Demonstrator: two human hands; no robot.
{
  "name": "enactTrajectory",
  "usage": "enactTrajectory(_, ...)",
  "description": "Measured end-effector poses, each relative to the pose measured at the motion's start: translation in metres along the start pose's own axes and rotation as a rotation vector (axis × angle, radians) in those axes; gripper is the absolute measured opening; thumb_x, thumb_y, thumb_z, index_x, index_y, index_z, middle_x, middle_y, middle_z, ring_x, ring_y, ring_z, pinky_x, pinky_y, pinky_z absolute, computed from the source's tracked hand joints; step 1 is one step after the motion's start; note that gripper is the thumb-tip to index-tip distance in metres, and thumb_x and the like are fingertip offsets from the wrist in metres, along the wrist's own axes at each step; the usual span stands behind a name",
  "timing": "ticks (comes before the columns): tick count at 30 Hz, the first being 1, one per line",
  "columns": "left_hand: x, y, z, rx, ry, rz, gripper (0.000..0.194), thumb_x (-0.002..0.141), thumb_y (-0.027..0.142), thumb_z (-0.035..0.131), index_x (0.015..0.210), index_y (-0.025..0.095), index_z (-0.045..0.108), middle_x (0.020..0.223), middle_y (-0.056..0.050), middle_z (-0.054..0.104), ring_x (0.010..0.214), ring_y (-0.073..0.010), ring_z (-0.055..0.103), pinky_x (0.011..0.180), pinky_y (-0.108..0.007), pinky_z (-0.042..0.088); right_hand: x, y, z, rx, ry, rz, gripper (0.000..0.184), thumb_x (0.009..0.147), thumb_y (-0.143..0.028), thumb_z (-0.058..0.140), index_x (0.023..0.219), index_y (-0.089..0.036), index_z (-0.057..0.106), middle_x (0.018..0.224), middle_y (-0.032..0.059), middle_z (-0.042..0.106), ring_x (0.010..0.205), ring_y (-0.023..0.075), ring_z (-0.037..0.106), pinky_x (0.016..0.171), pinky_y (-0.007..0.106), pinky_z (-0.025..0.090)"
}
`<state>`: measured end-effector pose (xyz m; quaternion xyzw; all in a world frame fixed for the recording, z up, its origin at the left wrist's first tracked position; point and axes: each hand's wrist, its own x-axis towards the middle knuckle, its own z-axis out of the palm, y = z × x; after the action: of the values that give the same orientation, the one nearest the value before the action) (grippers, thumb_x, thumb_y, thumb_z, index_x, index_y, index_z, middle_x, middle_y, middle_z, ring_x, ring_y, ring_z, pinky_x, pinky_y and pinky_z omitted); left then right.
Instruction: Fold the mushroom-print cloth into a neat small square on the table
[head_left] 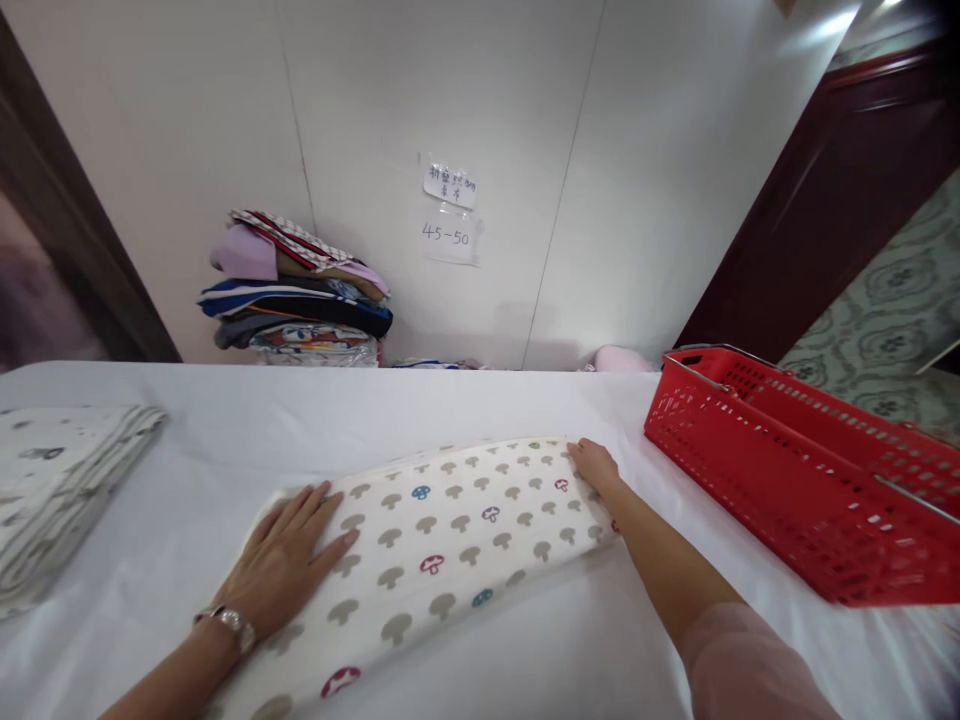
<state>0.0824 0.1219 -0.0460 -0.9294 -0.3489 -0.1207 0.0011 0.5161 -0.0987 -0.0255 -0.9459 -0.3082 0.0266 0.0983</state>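
- Although its near wall hides the bottom, so that what it holds cannot be told, the red plastic shopping basket (780,485) shows clearly at the right of the frame: long, straight-sided, pierced with rows of small slots, and fitted with thin metal handles.
- Across the lower middle of the frame lies the mushroom-print cloth (480,530), folded into a long slanting band; it is off-white, smooth and soft-looking, with grey-brown mushrooms and a few blue, red and green ones.
- The left hand (289,555), wearing a metal bracelet (229,625) at the wrist, rests palm down on the cloth's left part, fingers slightly spread and gripping nothing.
- The right hand (596,465) touches the cloth's upper right corner; whether it pinches the fabric cannot be told. A pink sleeve (742,655) covers that arm.
- At the left edge of the frame, a white folded textile (64,480) with grey motifs shows several limp layers along its side.
- A wrinkled white sheet (555,640) lies under both cloths and the basket.
- At upper left, a stack of folded fabrics (300,290) mixes lavender, checks, stripes and black, with shiny clear plastic (330,355) near its base.
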Motion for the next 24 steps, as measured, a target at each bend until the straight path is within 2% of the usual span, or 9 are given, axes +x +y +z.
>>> enactTrajectory(6, 0.0, 0.001, -0.001, 0.013, -0.005, -0.005, 0.067, 0.078, 0.055, 0.033, 0.13, 0.016, 0.045, 0.142, -0.008, 0.033, 0.132, -0.0259, 0.024, 0.108, -0.044, 0.018, 0.002, -0.006, -0.004, -0.026, 0.011, -0.058, 0.036, 0.089, -0.038, 0.032, 0.092, -0.016, 0.06, 0.095, 0.0123, 0.063, 0.092, 0.021, 0.058, 0.077, 0.03, 0.041)
enactTrajectory(13, -0.001, 0.001, -0.004, 0.036, -0.034, -0.009, 0.067, 0.078, 0.055, 0.033, 0.131, 0.016, 0.043, 0.143, -0.007, 0.03, 0.133, -0.0244, 0.023, 0.109, -0.043, 0.018, 0.005, -0.023, -0.01, 0.004, 0.104, -0.185, 0.034, 0.089, -0.036, 0.036, 0.104, -0.017, 0.06, 0.108, 0.0094, 0.056, 0.104, 0.0194, 0.048, 0.087, 0.025, 0.035)
enactTrajectory(18, -0.001, 0.001, -0.003, 0.038, -0.039, -0.006, 0.067, 0.079, 0.055, 0.033, 0.131, 0.015, 0.043, 0.143, -0.007, 0.03, 0.134, -0.0241, 0.021, 0.109, -0.042, 0.017, 0.006, -0.03, -0.011, 0.021, 0.113, -0.24, 0.036, 0.089, -0.038, 0.036, 0.087, -0.017, 0.065, 0.097, 0.0083, 0.057, 0.099, 0.0192, 0.047, 0.088, 0.025, 0.033)
enactTrajectory(22, -0.001, 0.001, -0.002, 0.019, -0.031, -0.014, 0.067, 0.078, 0.056, 0.034, 0.131, 0.016, 0.044, 0.143, -0.007, 0.03, 0.133, -0.0248, 0.022, 0.109, -0.042, 0.016, 0.011, -0.033, -0.012, 0.049, 0.126, -0.216, 0.037, 0.088, -0.039, 0.037, 0.075, -0.016, 0.063, 0.099, 0.0098, 0.056, 0.099, 0.0199, 0.047, 0.085, 0.025, 0.034)
enactTrajectory(24, -0.001, 0.001, -0.002, 0.016, -0.026, -0.017, 0.067, 0.078, 0.056, 0.034, 0.13, 0.016, 0.044, 0.143, -0.007, 0.03, 0.133, -0.025, 0.023, 0.109, -0.042, 0.016, 0.015, -0.034, -0.014, 0.071, 0.113, -0.201, 0.039, 0.088, -0.041, 0.036, 0.073, -0.016, 0.061, 0.095, 0.0094, 0.058, 0.091, 0.0188, 0.051, 0.079, 0.025, 0.036)
